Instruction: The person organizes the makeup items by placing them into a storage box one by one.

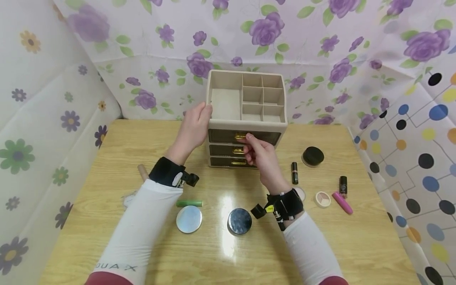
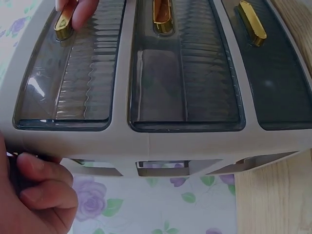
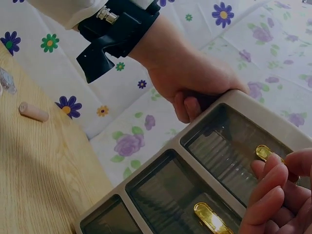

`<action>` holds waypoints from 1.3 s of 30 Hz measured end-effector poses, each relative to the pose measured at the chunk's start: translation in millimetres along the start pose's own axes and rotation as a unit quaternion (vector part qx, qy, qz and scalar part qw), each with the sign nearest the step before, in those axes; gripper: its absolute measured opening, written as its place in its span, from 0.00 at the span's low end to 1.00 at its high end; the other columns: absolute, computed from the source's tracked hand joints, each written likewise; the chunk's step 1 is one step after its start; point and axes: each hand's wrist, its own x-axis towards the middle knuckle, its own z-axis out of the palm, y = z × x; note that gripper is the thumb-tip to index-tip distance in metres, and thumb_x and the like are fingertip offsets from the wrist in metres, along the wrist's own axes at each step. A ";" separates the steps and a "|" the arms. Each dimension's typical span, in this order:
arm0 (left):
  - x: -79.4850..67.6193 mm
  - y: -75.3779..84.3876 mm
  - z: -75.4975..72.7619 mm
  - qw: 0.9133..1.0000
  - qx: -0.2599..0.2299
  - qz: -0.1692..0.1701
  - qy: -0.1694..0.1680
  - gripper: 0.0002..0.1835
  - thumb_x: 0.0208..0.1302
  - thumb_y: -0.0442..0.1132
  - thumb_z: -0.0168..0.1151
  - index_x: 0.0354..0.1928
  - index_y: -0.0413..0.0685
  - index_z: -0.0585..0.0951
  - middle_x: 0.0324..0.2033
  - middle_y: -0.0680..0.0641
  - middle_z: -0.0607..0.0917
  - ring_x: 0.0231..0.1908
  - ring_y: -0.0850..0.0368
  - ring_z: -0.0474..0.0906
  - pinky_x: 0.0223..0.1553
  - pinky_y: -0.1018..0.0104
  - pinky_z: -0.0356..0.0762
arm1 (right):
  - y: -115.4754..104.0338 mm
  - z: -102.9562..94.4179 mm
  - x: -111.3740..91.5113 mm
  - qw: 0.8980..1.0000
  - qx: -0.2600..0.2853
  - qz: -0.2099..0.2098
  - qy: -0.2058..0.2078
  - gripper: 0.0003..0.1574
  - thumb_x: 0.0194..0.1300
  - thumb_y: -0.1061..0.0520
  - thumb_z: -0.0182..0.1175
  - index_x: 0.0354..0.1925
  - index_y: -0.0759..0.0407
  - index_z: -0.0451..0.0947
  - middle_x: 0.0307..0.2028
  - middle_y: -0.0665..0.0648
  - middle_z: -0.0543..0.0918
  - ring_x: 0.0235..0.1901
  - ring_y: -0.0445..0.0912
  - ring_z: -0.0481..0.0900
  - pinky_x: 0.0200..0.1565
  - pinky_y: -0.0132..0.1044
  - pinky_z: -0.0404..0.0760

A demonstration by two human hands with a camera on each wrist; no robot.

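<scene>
A beige makeup organizer [image 1: 247, 126] with three dark see-through drawers stands against the back curtain, its top divided into compartments. My left hand [image 1: 194, 124] grips its upper left side, fingers curled at the edge, as the left wrist view also shows beside the frame [image 2: 44, 141]. With thumb and fingers, my right hand [image 1: 264, 158] pinches the gold handle [image 1: 240, 136] of the top drawer. That drawer [image 3: 229, 146] sits flush in the frame. Below it, the middle handle [image 1: 238, 151] and the bottom handle [image 1: 238, 163] are untouched.
Left of centre on the wooden table [image 1: 199, 257] lie a green tube [image 1: 189, 203] and a silvery round case [image 1: 189, 219]. A dark round jar [image 1: 240, 221] stands near the middle. Rightward are a black compact [image 1: 312, 156], a lipstick [image 1: 294, 173], a three-colour palette [image 1: 322, 199] and a pink tube [image 1: 342, 203].
</scene>
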 end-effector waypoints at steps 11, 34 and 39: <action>-1.9 3.2 -6.0 0.999 0.030 -0.023 -0.010 0.24 0.86 0.54 0.37 0.30 0.48 0.66 0.22 0.47 0.64 0.22 0.49 0.61 0.27 0.56 0.62 | 1.2 1.8 2.7 1.000 0.002 0.000 0.002 0.30 0.82 0.41 0.58 0.51 0.67 0.88 0.26 0.48 0.77 0.22 0.40 0.69 0.27 0.32 0.65; 0.6 9.9 -15.7 0.995 0.045 -0.059 -0.073 0.25 0.86 0.56 0.34 0.34 0.47 0.67 0.26 0.43 0.69 0.29 0.44 0.70 0.36 0.54 0.69 | 5.8 -4.3 5.2 1.000 0.009 0.012 -0.015 0.28 0.82 0.42 0.58 0.55 0.65 0.88 0.25 0.49 0.76 0.22 0.40 0.69 0.27 0.31 0.65; -0.6 12.2 -14.1 0.994 0.050 -0.064 -0.078 0.25 0.87 0.57 0.33 0.35 0.47 0.67 0.26 0.43 0.69 0.28 0.44 0.69 0.34 0.54 0.68 | 6.2 -4.7 3.5 1.000 0.011 0.014 -0.009 0.28 0.82 0.42 0.58 0.54 0.65 0.88 0.24 0.48 0.76 0.21 0.40 0.69 0.27 0.31 0.65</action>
